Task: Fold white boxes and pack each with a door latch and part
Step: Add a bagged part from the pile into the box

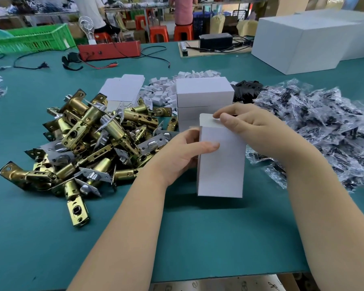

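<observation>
I hold a small white box (221, 164) upright over the green table, just in front of me. My left hand (183, 152) grips its left side, thumb across the front face. My right hand (254, 127) pinches the top flap at the box's upper end. A heap of brass door latches (88, 139) lies to the left. Clear bags with dark parts (324, 127) are piled on the right. Closed white boxes (204, 95) stand stacked behind the held one. Flat unfolded box blanks (122, 89) lie behind the latches.
Small white card pieces (166, 87) are scattered behind the stack, with black parts (248, 89) beside them. A large white carton (307, 40) sits far right. A red device (109, 49) with cables and a green crate (34, 38) stand at the back. People sit beyond the table.
</observation>
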{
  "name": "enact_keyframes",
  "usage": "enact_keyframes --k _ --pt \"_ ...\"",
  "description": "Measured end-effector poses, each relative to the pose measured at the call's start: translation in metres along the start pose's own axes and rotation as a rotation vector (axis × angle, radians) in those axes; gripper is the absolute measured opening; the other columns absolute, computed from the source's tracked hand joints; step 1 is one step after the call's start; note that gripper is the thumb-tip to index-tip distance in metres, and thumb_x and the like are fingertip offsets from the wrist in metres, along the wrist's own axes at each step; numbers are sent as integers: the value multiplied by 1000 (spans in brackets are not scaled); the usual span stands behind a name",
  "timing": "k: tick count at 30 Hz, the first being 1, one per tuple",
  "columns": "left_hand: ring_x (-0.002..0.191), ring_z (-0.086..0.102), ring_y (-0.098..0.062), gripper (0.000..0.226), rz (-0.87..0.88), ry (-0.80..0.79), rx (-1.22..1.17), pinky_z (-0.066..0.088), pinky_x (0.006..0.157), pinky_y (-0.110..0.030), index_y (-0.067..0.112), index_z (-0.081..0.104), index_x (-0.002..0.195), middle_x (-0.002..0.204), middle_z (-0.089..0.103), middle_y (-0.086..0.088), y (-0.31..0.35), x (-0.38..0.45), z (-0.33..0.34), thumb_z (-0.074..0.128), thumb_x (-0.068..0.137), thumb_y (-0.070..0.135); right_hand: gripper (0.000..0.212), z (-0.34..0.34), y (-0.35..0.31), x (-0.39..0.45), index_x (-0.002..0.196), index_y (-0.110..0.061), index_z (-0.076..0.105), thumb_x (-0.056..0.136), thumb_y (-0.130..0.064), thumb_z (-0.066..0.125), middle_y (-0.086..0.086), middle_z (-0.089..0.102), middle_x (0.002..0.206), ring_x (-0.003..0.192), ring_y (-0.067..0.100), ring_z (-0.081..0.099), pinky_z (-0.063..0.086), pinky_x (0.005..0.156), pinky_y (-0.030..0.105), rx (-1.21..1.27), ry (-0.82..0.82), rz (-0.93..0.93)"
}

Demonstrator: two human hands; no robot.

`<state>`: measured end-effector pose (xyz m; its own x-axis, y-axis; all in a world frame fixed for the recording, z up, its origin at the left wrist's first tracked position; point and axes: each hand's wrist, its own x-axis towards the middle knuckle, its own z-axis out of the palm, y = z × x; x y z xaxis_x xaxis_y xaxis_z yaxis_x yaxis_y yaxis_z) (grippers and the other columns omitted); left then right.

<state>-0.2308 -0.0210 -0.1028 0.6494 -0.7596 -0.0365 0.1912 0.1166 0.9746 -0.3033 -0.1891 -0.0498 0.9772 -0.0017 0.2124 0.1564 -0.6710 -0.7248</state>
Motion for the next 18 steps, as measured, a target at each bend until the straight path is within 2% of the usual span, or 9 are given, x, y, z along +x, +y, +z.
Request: enact_keyframes --k 2,4,6,8,10,11,13,16,18 --pt "102 68 -22 40 -15 8 0 54 92 -39 16 60 116 108 72 -2 0 0 2 70 77 18 66 1 0 1 84 3 74 87 -50 35 -16 56 111 95 -16 49 34 81 5 -35 31 -17" --pt "100 69 -20 41 -25 4 -10 55 90 -37 17 60 117 107 72 -1 0 1 3 69 77 18 58 5 2 2 83 -4 74 92 -47 36 -7 56 111 102 -5 45 31 84 10 -125 132 -42" --pt "98 70 -19 40 -25 -14 -37 57 84 -34 17 59 116 105 73 -1 0 0 4 69 77 16 51 8 0 2 78 -5 73 98 -38 41 -5 57 106 94 -13 45 29 78 1 -82 205 -36" --pt "97 70 -20 40 -14 -17 -56 58 81 -32 17 58 115 103 74 -1 0 -1 4 70 76 14 57 7 -2 2 74 3 72 98 -39 41 -2 62 104 86 -13 50 33 72 -1 -1 161 0" --pt "97 70 -19 39 21 3 -28 57 80 -30 18 60 112 102 74 1 -1 -2 6 71 75 14 65 6 -2 1 69 6 71 96 -44 39 3 65 105 89 4 53 36 72 6 39 138 -2" --pt "97 70 -18 38 51 23 5 57 79 -30 19 61 111 101 74 3 -1 -2 7 72 75 15 66 6 -1 1 67 3 71 95 -47 39 0 64 102 94 9 53 37 79 13 16 165 -22" --pt "96 70 -15 36 136 77 49 56 78 -30 23 63 106 99 74 6 0 -2 7 74 73 16 54 6 2 2 69 -13 71 97 -47 40 -11 59 97 101 9 50 36 86 24 -42 332 -59" --pt "98 68 -16 41 247 97 39 56 80 -30 23 64 109 102 73 3 5 -2 1 72 72 8 36 -3 11 5 74 -12 68 96 -27 44 12 62 80 71 15 49 36 67 27 23 599 54" --pt "99 69 -15 46 233 98 86 56 80 -27 19 63 114 104 73 2 4 -2 1 71 71 4 29 -10 27 7 82 -1 68 91 -20 48 16 61 71 60 26 45 34 56 29 -199 492 229"
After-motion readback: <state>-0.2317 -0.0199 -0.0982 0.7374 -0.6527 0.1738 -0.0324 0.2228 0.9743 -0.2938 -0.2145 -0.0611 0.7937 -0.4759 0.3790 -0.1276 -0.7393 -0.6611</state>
